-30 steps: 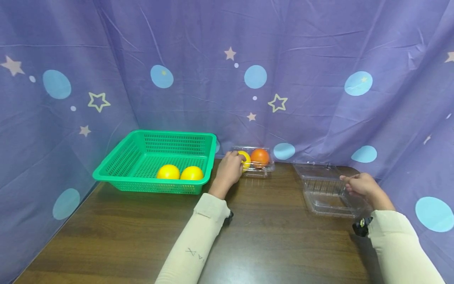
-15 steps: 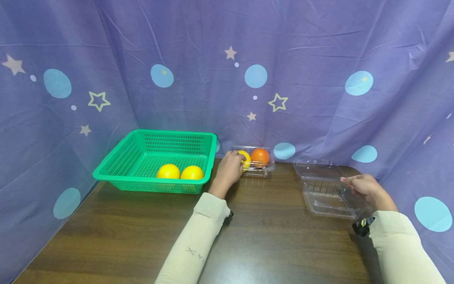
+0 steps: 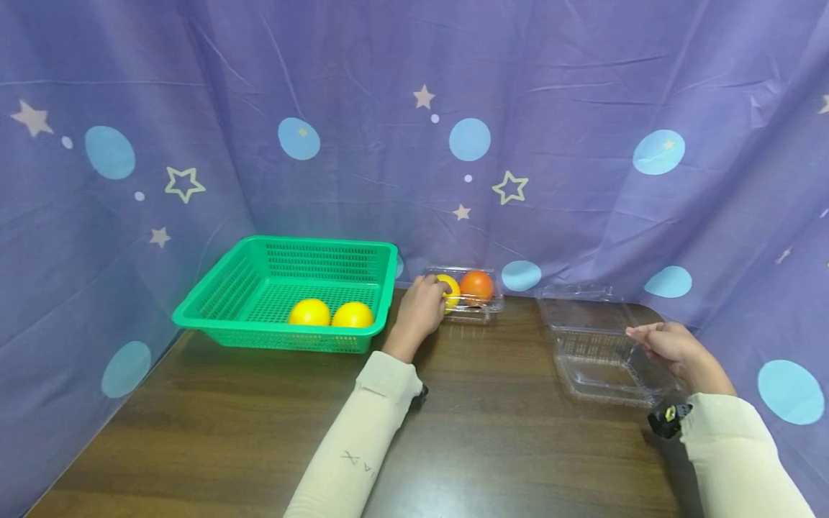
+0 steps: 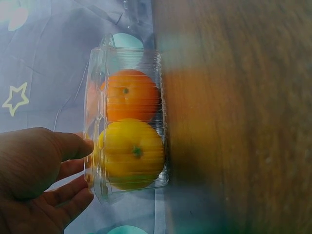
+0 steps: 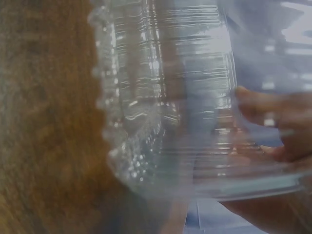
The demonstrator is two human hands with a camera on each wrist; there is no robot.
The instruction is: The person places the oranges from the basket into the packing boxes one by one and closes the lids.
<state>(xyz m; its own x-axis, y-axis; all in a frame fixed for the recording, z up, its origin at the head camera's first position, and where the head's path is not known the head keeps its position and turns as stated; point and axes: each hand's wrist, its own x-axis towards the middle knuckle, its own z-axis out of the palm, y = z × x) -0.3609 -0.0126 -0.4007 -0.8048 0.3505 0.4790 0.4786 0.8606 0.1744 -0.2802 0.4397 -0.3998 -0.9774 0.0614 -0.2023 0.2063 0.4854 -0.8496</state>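
Note:
My left hand (image 3: 419,311) rests its thumb and fingertips on the top of a small clear plastic clamshell box (image 4: 127,192), above the yellow round fruit. Inside lie an orange (image 3: 476,288) and that yellow fruit (image 4: 134,153), side by side. At the right, my right hand (image 3: 673,351) pinches the side of a second clear plastic box (image 3: 586,378), whose lid (image 3: 573,311) is folded back towards the curtain. Nothing lies in this box. Its ribbed wall stands close to the right wrist camera, with fingers (image 5: 258,105) behind it.
A green plastic basket (image 3: 214,320) stands at the left, with two yellow fruits (image 3: 309,312) near its front wall. All of it rests on a brown wooden table (image 3: 479,432). A purple curtain (image 3: 363,194) with stars and blue dots encloses the back and sides.
The right hand and the clear box in it have shifted slightly towards me. The left hand has stayed on the filled box.

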